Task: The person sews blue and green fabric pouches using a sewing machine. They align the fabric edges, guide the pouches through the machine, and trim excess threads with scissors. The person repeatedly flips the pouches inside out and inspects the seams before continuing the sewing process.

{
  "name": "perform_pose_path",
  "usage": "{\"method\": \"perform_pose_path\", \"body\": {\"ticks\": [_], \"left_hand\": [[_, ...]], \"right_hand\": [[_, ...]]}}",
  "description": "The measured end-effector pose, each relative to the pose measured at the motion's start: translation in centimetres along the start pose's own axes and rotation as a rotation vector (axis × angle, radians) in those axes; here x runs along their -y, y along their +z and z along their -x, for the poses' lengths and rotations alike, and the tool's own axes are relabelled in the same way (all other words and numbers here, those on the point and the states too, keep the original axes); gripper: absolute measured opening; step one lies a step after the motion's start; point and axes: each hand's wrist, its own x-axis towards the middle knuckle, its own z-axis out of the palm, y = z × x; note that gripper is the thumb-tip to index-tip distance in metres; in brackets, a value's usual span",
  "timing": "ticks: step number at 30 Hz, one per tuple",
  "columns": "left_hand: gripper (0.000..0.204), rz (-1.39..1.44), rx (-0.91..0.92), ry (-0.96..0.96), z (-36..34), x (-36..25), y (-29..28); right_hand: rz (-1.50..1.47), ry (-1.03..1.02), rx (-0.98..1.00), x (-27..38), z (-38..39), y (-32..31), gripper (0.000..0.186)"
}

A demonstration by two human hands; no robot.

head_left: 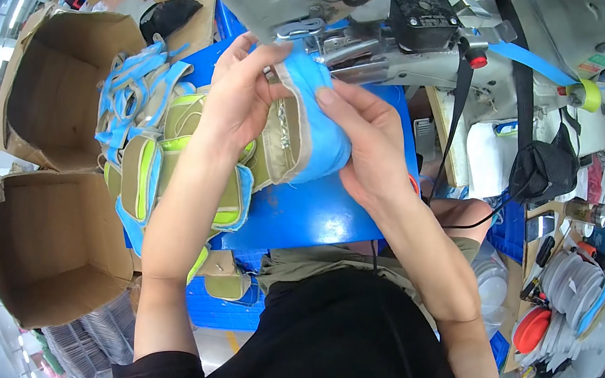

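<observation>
We count two hands on one blue-and-tan pouch (325, 141), just below one sewing machine (407, 68) and over the blue table (314, 218): the left hand (242, 98) pinches its upper edge, the right hand (372, 141) grips its blue side between thumb and fingers. Leftward we see two cardboard boxes (36, 243) and a heap of pouches (138, 180), too overlapped to count. We cannot read the small label (596, 59) upper right.
</observation>
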Motion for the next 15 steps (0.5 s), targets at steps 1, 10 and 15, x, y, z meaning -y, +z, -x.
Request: {"method": "perform_pose_path", "body": {"ticks": [1,10,15], "left_hand": [[0.043,0.018,-0.003,0.008,0.2,0.1,0.0],[0.070,0.106,-0.047,0.019,2.1,1.4,0.6],[0.070,0.164,-0.027,0.046,1.8,2.2,0.5]], "right_hand": [[0.006,-0.010,-0.001,-0.1,0.1,0.0,0.031],[0.145,-0.061,-0.021,-0.3,-0.2,0.0,0.030],[0.470,-0.200,-0.067,2.7,1.8,-0.9,0.030]]}}
